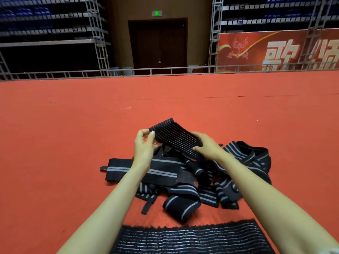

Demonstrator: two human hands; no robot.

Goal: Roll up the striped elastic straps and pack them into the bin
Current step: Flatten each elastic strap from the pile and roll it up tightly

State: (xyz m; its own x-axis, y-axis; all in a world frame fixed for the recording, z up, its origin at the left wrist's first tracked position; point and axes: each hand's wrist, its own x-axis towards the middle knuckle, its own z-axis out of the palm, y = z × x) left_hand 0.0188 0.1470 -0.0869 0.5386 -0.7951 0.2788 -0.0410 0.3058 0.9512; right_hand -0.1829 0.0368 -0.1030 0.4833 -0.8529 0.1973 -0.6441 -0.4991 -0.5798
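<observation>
A red carpeted floor stretches to a metal railing, with a dark door and a red banner behind. Over the middle of the floor, the left hand and right hand hold a ribbed striped strap taut between them, each grip closed on one end, probably to flatten it before rolling. Directly beneath lies a tangled pile of straps, one long strap stretched toward the left. A wide striped band lies at the floor's near edge. No bin is visible; the overlapping straps may snag when pulled apart.
</observation>
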